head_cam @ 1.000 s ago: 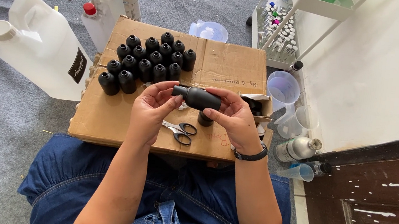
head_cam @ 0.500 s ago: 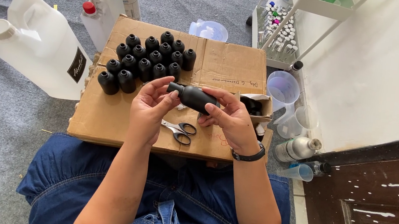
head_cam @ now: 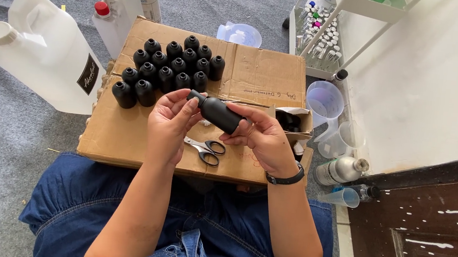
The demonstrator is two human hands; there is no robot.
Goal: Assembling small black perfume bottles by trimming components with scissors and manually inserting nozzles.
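I hold a matte black bottle (head_cam: pixel 218 112) on its side above a flat cardboard box (head_cam: pixel 257 77). My right hand (head_cam: pixel 262 139) grips the bottle's body. The fingers of my left hand (head_cam: pixel 170 125) pinch its capped neck, which points up and to the left. Just under my hands lie black-handled scissors (head_cam: pixel 206 149) on the cardboard. Several more black bottles (head_cam: pixel 168 70) stand upright in a cluster at the box's far left. A small open carton (head_cam: pixel 292 120) with dark items inside sits right of my right hand.
A big white jug with a dark label (head_cam: pixel 44 52) lies on grey carpet at left, with smaller white bottles (head_cam: pixel 118 6) behind it. Clear measuring cups (head_cam: pixel 325 102), a silver bottle (head_cam: pixel 341 170) and a wire rack of vials (head_cam: pixel 321 33) stand at right by a white wall.
The bottle has tilted, its neck rising toward the upper left. My left fingers have moved up onto the cap. Both hands stay in about the same spot.
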